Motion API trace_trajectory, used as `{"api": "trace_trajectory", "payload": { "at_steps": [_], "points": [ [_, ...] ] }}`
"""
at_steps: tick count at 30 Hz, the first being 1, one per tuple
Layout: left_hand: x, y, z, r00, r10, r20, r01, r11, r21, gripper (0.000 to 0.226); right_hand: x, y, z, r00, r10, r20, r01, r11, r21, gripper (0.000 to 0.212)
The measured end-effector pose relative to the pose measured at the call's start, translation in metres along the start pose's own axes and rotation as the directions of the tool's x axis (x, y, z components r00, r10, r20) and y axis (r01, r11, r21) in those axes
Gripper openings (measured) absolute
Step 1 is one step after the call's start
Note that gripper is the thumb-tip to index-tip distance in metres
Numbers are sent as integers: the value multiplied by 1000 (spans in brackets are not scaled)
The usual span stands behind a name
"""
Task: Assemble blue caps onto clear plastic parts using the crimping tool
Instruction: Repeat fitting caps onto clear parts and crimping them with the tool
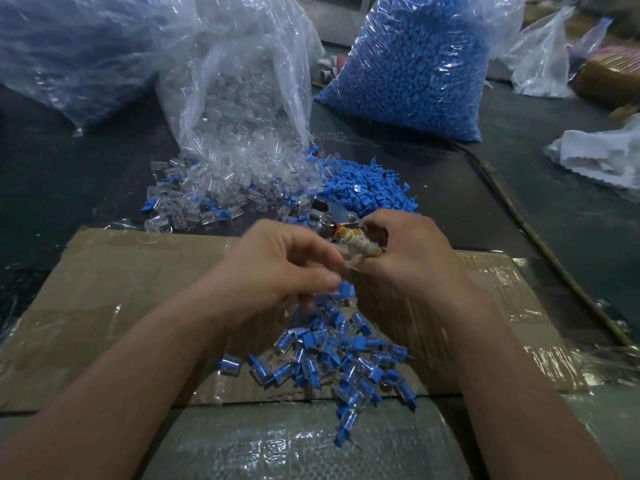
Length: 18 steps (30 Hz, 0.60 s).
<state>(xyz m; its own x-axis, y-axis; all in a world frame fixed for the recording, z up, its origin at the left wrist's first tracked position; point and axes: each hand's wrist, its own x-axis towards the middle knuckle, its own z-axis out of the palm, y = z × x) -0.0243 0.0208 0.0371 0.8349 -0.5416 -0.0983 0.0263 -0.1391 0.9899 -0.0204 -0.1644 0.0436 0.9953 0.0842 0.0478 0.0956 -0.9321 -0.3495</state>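
Observation:
My right hand point(412, 258) grips the crimping tool point(337, 220) by its tape-wrapped handles, metal jaws pointing away toward the loose blue caps point(367, 188). My left hand point(280, 268) has its fingers curled and pinches a clear part with a blue cap point(346, 294) just below the fingertips; motion blur hides the exact hold. Beneath both hands lies a pile of assembled capped parts point(332, 362) on the cardboard point(114, 299). Loose clear plastic parts point(194, 195) spill from an open bag.
At the back stand a bag of clear parts point(242, 81), a full bag of blue caps point(415, 64) and another large plastic bag point(76, 46) on the left. White plastic wrap point(602, 157) lies at the right. A thin stick point(540, 237) runs diagonally along the dark table.

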Motion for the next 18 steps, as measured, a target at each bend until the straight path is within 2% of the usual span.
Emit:
{"api": "trace_trajectory", "payload": {
  "at_steps": [3, 7, 9, 11, 12, 13, 15, 16, 18],
  "points": [
    [2, -1, 4, 991, -21, 130, 9, 996, 93, 20, -1, -1, 1, 999, 10, 32, -10, 1000, 15, 40],
    [0, 0, 1, 980, 24, 200, -50, 991, 124, 27, -1, -2, 1, 996, 19, 89, -16, 999, -34, 36],
    [-2, 2, 1, 995, 38, 97, -42, 999, 36, 23, -1, -2, 1, 991, 25, 130, -20, 999, -38, 33],
    [1, 3, 2, 991, -16, -132, -7, 985, -170, 14, 0, -2, 0, 982, 33, 185, -32, 999, -7, 37],
    [3, 1, 0, 963, -22, -270, -30, 981, -189, 7, 0, -3, 0, 978, 29, 209, -30, 1000, 2, 42],
    [7, -2, -4, 916, 18, -400, -54, 995, -78, 1, 0, -3, -1, 974, 21, 224, -22, 1000, 1, 49],
    [15, -10, -12, 819, 163, -550, -34, 971, 237, 13, -1, -4, -2, 972, 3, 237, 3, 1000, -25, 64],
    [17, -13, -15, 797, 217, -564, -4, 935, 354, 18, -1, -3, -2, 970, -7, 242, 16, 999, -36, 69],
    [21, -20, -18, 814, 283, -506, 38, 845, 533, 30, -2, -2, -2, 964, -25, 264, 34, 999, -32, 75]
  ]
}}
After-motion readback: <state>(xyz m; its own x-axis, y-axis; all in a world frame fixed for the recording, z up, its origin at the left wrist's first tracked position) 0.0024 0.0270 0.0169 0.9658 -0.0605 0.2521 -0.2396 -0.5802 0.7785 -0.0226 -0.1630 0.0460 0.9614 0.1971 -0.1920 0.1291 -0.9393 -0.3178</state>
